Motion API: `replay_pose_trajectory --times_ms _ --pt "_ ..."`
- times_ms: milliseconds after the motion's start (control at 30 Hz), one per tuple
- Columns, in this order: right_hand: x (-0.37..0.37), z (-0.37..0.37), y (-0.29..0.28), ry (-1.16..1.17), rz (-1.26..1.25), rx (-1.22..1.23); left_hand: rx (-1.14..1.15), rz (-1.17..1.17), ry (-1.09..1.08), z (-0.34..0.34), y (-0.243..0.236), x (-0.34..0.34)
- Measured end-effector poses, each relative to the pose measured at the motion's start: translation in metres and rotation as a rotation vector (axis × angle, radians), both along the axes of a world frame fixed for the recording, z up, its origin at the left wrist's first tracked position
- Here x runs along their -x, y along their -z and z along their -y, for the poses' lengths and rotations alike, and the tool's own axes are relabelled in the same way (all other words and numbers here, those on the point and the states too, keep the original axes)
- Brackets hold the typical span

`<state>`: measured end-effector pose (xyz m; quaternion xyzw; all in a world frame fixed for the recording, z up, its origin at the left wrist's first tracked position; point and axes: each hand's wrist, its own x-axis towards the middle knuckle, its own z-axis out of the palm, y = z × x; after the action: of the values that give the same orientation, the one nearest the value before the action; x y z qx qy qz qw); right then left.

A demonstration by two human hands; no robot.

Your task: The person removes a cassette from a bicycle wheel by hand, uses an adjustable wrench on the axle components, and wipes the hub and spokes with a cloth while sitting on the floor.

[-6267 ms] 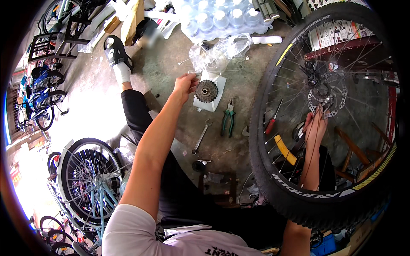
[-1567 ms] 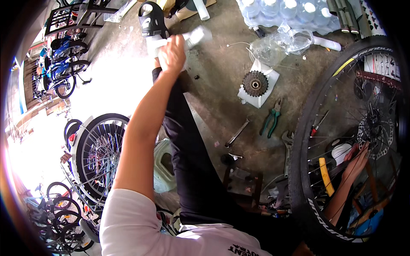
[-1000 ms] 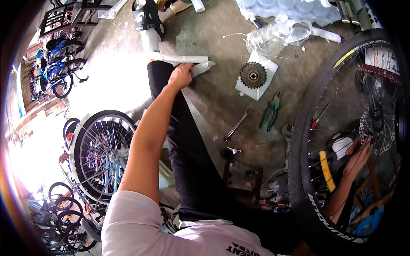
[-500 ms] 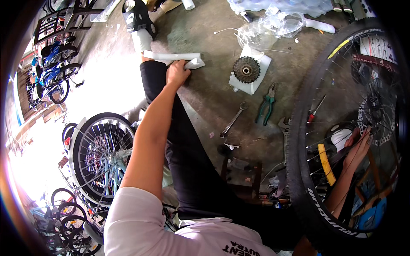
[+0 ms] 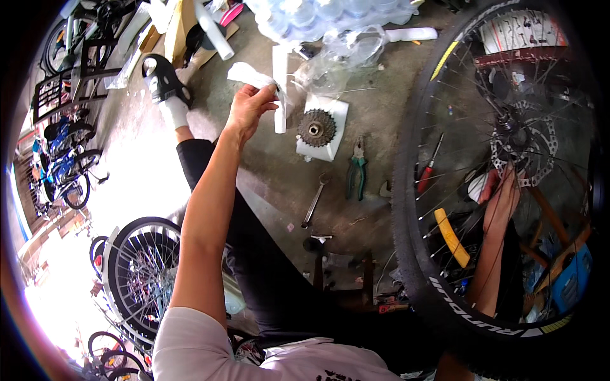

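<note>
My left hand is closed in a pinch on a white foam tube that stands lengthwise beside the fingers. A loose white flap of thin foam sticks out from the same grip. Through the spokes of a bicycle wheel at the right shows my right hand, its fingers at the hub beside the disc rotor; some fingertips are hidden. A dark cassette of sprockets lies on a white sheet just right of my left hand.
On the concrete floor lie green-handled pliers, a wrench and a red-handled screwdriver. Wrapped bottles and clear plastic are farther off. Parked bicycles and another wheel stand at the left.
My left hand has lifted away from my lower leg and turned; the foam tube has swung from crosswise to lengthwise, near the cassette. My right hand stays by the hub. The whole view has shifted.
</note>
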<state>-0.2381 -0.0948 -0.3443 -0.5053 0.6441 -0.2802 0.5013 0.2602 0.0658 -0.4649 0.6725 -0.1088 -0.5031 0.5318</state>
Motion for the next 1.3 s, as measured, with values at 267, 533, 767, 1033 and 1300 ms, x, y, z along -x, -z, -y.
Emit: replay_pose_trajectory --times_ms 267,533,767,1033,1300 --pt "0.041 0.007 0.028 0.084 0.336 -0.323 -0.253 0.607 0.251 0.113 0.042 0.031" --pt "-0.003 0.001 0.007 0.161 0.179 -0.105 -0.244 0.456 0.067 0.146 0.081 0.051" --pt "-0.007 -0.004 0.005 0.081 0.070 0.017 -0.188 0.431 0.016 0.162 0.067 0.077" --pt "0.000 0.001 0.008 0.159 0.201 -0.130 -0.295 0.594 0.108 0.161 0.064 0.073" --pt "-0.009 0.002 0.002 0.099 0.030 -0.121 -0.093 0.256 0.045 0.115 0.013 0.062"
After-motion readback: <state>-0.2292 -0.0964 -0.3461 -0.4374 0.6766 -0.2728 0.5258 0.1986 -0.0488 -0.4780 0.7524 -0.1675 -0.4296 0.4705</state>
